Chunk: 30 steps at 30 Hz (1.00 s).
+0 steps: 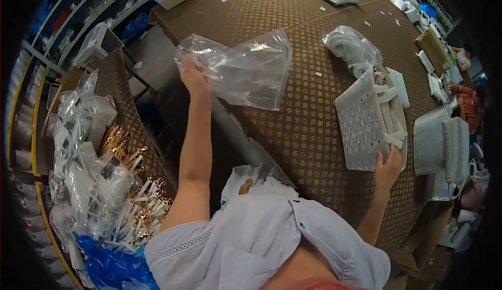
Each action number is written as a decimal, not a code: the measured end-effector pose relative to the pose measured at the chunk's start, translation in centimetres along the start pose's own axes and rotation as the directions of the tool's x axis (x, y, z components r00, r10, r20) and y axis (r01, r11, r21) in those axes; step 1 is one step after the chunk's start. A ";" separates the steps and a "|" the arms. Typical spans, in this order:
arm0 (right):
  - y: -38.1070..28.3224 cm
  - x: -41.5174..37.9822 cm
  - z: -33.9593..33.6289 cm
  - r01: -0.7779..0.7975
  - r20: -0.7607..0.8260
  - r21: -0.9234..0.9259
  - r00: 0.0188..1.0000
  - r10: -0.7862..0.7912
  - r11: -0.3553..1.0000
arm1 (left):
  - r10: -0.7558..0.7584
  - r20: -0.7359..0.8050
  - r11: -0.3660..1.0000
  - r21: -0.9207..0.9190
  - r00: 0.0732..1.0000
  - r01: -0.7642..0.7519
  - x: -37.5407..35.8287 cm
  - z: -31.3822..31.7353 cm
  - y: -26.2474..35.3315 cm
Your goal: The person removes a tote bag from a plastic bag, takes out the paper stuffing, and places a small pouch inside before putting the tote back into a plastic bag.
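Note:
My left hand (194,76) is closed on one end of a clear plastic bag (248,70), which spreads out to the right over the table edge. On the table stands a white handbag (361,120) with an embossed pattern, its top open and pale straps showing at the opening. My right hand (389,167) grips the near edge of this handbag, beside a strap end. Part of the right fingers is hidden against the handbag.
The table has a brown patterned cover (314,149). Wrapped white rolls (353,49) lie behind the handbag, and another white bag (442,143) stands to the right. Plastic-wrapped straps (89,169) and metal clasps (144,201) are heaped at left. A co-worker's sleeve (469,109) shows far right.

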State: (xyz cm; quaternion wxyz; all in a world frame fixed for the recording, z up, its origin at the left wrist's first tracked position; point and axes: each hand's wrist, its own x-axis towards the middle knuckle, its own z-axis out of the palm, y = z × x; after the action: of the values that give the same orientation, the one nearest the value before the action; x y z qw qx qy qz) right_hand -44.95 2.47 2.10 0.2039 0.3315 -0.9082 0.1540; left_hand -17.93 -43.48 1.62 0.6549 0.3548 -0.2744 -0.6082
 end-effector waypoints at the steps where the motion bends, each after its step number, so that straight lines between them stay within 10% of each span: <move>1: -3.7 1.0 -1.3 0.033 0.017 -0.027 0.999 -0.033 0.999 | -0.043 0.050 0.999 -0.023 0.998 0.044 -0.6 -0.4 -0.4; 4: -16.3 2.8 -3.5 0.364 0.038 0.131 0.928 -0.372 0.922 | -0.358 0.321 0.904 -0.115 0.877 0.411 -5.3 -0.5 0.9; 6: -23.3 2.1 -1.4 0.319 0.028 0.649 0.898 -0.440 0.691 | -0.650 0.337 0.733 0.042 0.681 0.679 -10.2 1.6 4.0; 9: -28.3 0.0 4.7 0.160 0.166 0.814 0.857 -0.488 0.559 | -0.746 0.597 0.495 0.201 0.295 0.845 -10.8 -1.7 3.0; 11: -28.3 -0.6 5.5 -0.016 0.257 0.891 0.842 -0.474 0.454 | -0.546 0.789 0.834 0.482 0.281 0.270 -7.4 -3.0 3.6; 13: -27.3 -1.1 3.9 -0.112 0.458 0.809 0.734 -0.500 0.576 | -0.360 0.791 0.886 0.457 0.494 -0.086 -5.7 -1.2 5.0; 14: -27.2 -1.8 4.0 -0.139 0.467 0.794 0.762 -0.448 0.592 | -0.344 0.781 0.923 0.385 0.521 0.033 -6.6 0.2 5.2; 17: -26.3 -3.3 3.4 -0.027 0.349 0.742 0.869 -0.351 0.670 | -0.557 0.816 0.811 0.495 0.155 0.313 -11.6 1.2 1.5; 19: -23.8 -2.7 0.3 0.149 0.498 0.580 0.713 -0.493 0.801 | -0.564 0.812 0.805 0.502 0.149 0.317 -12.0 1.5 -2.0; 20: -21.7 -2.1 -1.9 0.025 0.393 0.644 0.847 -0.359 0.764 | -0.576 0.797 0.802 0.506 0.182 0.319 -12.2 1.8 -3.3; 22: -16.0 -1.0 -5.2 -0.011 0.096 0.519 0.994 -0.046 0.855 | -0.346 0.890 0.842 0.434 0.296 -0.321 -8.7 4.1 -3.6; 24: -11.1 1.1 -5.7 -0.019 -0.213 0.116 0.976 0.044 0.993 | -0.162 0.969 0.502 0.243 0.186 -0.830 -6.3 6.4 -4.5; 30: -4.8 2.9 0.9 -0.049 -0.207 0.037 0.977 0.055 0.998 | -0.116 0.948 0.367 -0.238 -0.298 -0.899 -17.9 19.5 -7.4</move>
State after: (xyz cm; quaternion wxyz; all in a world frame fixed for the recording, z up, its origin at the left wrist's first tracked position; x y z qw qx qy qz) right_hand -44.01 -3.02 3.39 0.2884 0.2929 -0.8877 0.2075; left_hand -39.74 -28.30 8.66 0.2412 -0.1263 -0.9512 -0.1455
